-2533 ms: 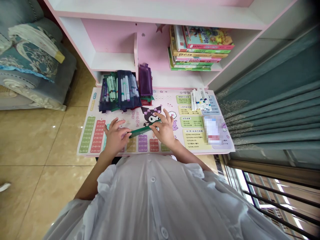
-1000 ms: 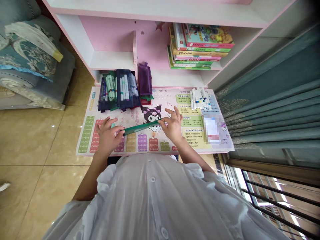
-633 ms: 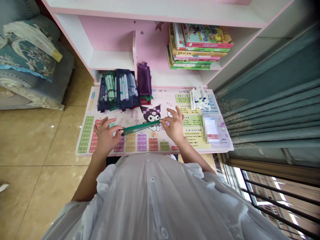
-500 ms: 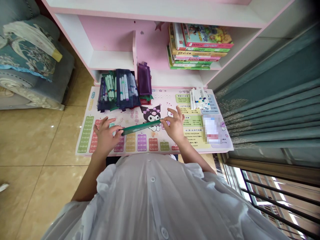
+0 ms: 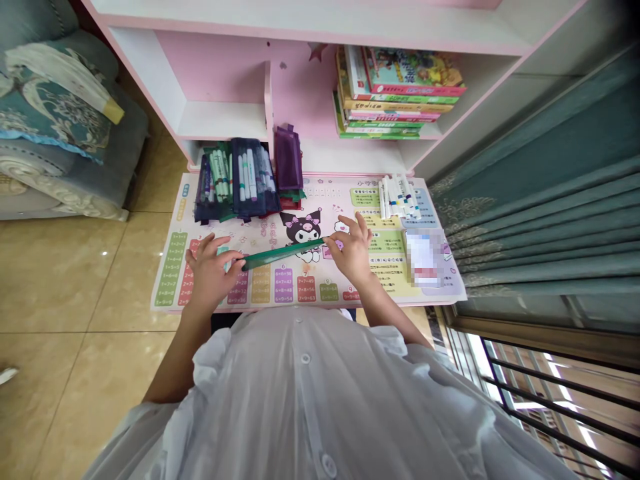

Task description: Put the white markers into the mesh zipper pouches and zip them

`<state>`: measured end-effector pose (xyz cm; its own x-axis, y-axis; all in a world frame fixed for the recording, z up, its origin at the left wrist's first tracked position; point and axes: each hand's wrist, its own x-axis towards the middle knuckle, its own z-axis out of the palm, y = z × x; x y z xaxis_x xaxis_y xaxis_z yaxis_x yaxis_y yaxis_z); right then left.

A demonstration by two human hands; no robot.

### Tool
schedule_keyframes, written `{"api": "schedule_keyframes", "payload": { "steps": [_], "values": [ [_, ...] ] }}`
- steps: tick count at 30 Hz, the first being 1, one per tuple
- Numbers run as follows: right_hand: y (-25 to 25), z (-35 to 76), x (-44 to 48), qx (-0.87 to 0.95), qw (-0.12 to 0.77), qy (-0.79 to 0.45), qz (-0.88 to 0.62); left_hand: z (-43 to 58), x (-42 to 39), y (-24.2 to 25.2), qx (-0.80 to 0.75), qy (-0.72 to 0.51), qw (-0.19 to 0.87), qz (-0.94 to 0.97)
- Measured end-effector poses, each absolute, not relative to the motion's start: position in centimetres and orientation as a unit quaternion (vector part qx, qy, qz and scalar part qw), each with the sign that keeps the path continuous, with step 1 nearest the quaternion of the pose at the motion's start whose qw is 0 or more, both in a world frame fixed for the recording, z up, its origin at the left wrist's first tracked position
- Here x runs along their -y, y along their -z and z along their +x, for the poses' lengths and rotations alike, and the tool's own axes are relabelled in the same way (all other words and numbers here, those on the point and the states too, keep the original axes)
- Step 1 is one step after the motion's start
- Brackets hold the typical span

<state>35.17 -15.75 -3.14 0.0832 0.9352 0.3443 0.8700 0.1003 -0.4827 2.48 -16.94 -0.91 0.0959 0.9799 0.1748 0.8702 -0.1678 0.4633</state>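
Observation:
Between my two hands, over the desk mat, a narrow green mesh pouch is stretched out, seen nearly edge-on. My left hand pinches its left end between thumb and forefinger, the other fingers spread. At the opposite, slightly higher end, the thumb and forefinger of my right hand pinch it too. Whether anything is inside the pouch cannot be made out. Beyond my left hand lie filled mesh pouches of markers, dark blue and green. A purple pouch rests beside them on a few others.
Loose white markers lie at the mat's far right, with a blurred white packet nearer. Stacked books fill part of the pink shelf behind. A teal curtain hangs at right; an armchair stands left.
The right end of the green pouch has shifted slightly to the right and up with my right hand. My left hand has barely moved; both pinches hold.

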Motion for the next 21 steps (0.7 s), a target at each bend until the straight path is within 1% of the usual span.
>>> {"api": "schedule_keyframes", "payload": {
  "steps": [12,21],
  "values": [
    [3.7,35.9,15.5,0.663,0.318,-0.050,-0.676,2.2,16.8,0.9,-0.635,-0.220,0.124,0.730],
    [3.9,36.4,15.2,0.650,0.319,-0.072,-0.686,2.3,16.7,1.2,-0.635,-0.217,0.132,0.729]
  ]
}}
